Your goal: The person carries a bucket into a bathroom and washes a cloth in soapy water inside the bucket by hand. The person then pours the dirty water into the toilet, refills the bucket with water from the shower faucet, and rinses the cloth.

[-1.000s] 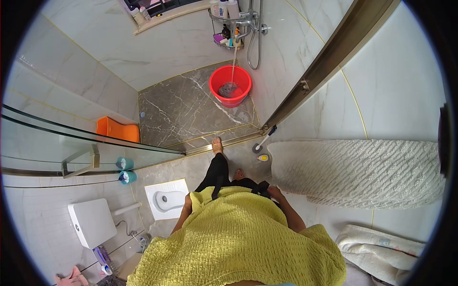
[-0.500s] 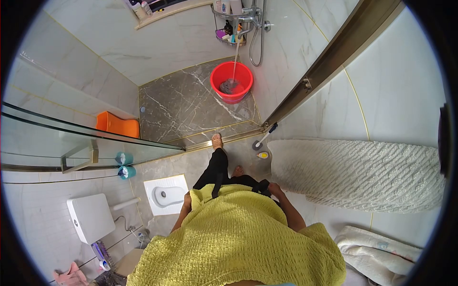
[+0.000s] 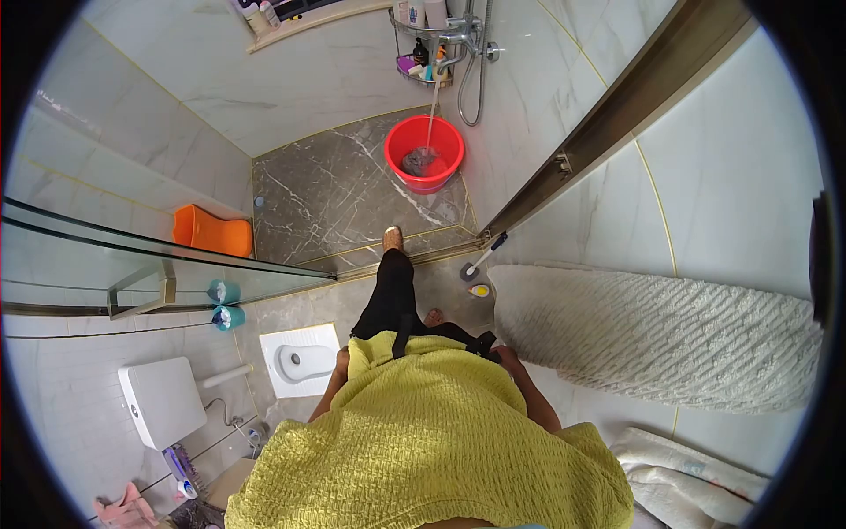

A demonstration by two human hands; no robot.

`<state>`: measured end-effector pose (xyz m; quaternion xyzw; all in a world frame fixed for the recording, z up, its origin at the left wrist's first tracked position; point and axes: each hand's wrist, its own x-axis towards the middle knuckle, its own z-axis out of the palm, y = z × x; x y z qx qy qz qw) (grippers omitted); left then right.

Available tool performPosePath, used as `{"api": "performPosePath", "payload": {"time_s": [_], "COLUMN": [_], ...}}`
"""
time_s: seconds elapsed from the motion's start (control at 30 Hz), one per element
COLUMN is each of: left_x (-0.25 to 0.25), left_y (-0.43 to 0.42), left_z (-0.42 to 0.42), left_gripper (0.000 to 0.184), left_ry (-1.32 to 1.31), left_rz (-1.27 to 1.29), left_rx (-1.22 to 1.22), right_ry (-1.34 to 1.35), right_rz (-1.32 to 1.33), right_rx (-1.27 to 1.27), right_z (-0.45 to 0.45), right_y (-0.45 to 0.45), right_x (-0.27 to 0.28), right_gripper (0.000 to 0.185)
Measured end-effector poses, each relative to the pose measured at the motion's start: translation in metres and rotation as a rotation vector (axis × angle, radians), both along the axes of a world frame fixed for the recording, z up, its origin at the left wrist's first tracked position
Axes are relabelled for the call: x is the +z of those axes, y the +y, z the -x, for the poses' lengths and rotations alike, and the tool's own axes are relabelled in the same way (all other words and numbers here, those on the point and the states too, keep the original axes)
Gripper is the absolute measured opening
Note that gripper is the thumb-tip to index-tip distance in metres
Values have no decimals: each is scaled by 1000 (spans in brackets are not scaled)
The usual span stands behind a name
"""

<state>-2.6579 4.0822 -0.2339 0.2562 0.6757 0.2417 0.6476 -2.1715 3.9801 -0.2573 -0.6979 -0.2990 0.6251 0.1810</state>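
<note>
My left hand (image 3: pixel 342 361) hangs at the left side of my yellow top (image 3: pixel 432 423), its fingers mostly hidden by the cloth. On the right side, my right hand (image 3: pixel 506 354) is at the hip beside a black strap (image 3: pixel 483 344) of my dark trousers; its fingers are too small to make out. Ahead, a red bucket (image 3: pixel 442 179) stands on the grey shower floor (image 3: pixel 326 194). Water runs from the wall tap (image 3: pixel 456 44) into it, onto a dark, soaked item (image 3: pixel 419 161). My front foot (image 3: pixel 392 238) is at the shower threshold.
A glass door (image 3: pixel 176 256) with a metal handle is at left, an orange stool (image 3: pixel 211 232) behind it. Below are a squat toilet (image 3: pixel 300 360) and a white cistern (image 3: pixel 163 401). A brush (image 3: pixel 480 260) and textured mat (image 3: pixel 652 326) are at right.
My front foot has moved forward over the shower threshold. Both hands stay beside my body. Water keeps running into the bucket.
</note>
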Motion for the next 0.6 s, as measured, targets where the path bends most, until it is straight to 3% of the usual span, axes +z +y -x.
{"api": "performPosePath", "payload": {"time_s": [0.03, 0.13, 0.2, 0.37, 0.4, 0.5, 0.6], "left_x": [-6, -3, 12, 33, 7, -20, 11], "left_y": [6, 32, 47, 91, 100, 128, 168], "left_z": [2, 0, -5, -5, 7, 32, 17], "left_gripper": [34, 35, 38, 36, 33, 28, 24], "left_ry": [48, 130, 95, -65, 6, -236, 40], "left_rz": [-15, -18, 18, -59, -39, 5, -68], "left_rx": [-50, -89, -7, 77, 47, 123, -30], "right_ry": [-33, 135, 60, 216, 244, 305, 306], "right_rz": [0, 182, 3, 225, 195, 246, 294], "right_rx": [38, -312, -153, -219, -180, -182, -193], "right_z": [3, 12, 20, 28, 29, 38, 36], "right_y": [6, 25, 31, 80, 89, 118, 171], "right_x": [16, 44, 61, 42, 43, 34, 10], "right_gripper": [25, 24, 22, 18, 18, 21, 26]}}
